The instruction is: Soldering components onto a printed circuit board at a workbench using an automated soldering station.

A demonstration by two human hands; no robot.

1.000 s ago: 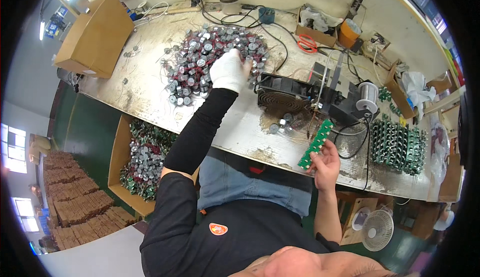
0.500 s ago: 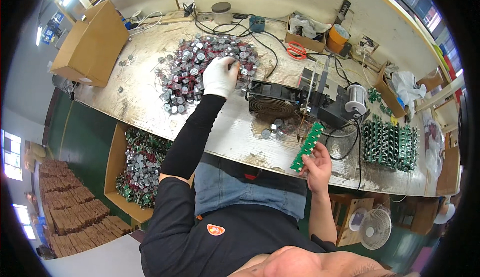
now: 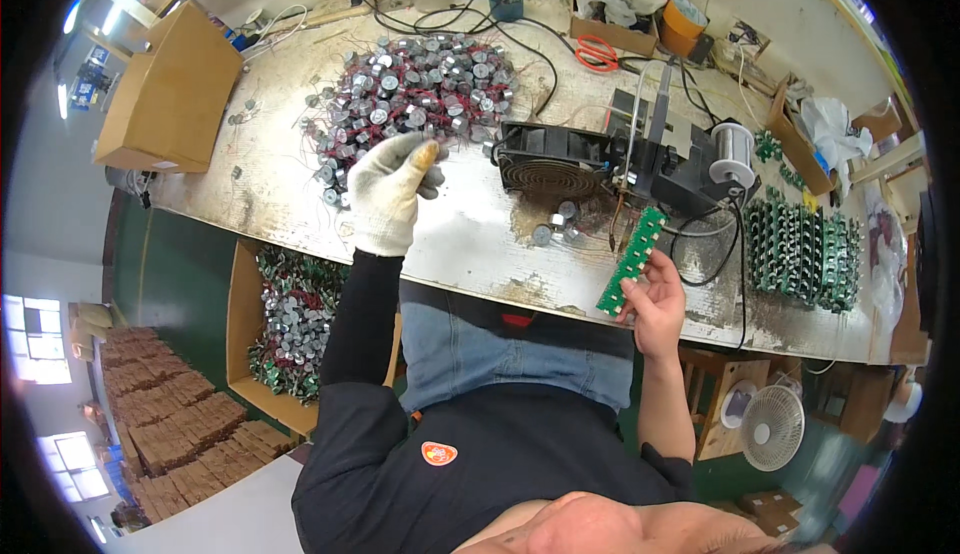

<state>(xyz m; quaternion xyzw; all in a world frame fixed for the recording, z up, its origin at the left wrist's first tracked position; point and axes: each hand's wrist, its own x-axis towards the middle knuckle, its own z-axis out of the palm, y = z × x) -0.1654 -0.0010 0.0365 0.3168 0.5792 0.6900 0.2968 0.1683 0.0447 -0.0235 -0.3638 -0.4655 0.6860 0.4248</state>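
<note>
My left hand (image 3: 388,194), in a white glove with a stained thumb, is over the worktop at the near edge of a pile of small round silver motors (image 3: 420,89) with red wires. Its thumb and fingers are curled in; whatever they hold, if anything, is hidden. My bare right hand (image 3: 657,299) grips a long green circuit board (image 3: 632,262) between thumb and fingers, tilted at the front edge of the bench. The board's upper end is just below the tip of a soldering machine (image 3: 655,154) carrying a solder wire spool (image 3: 733,154).
A black fan (image 3: 553,159) stands left of the machine, with a few loose motors (image 3: 543,235) before it. Rows of green boards (image 3: 803,254) stand at right. Red-handled scissors (image 3: 597,53), cables and a cardboard box (image 3: 172,94) are farther back. Below left is a carton (image 3: 240,334) of wired parts.
My left hand has drawn back from the motor pile, toward me and to the left. My right hand has raised the circuit board slightly toward the soldering machine. The view has shifted a little.
</note>
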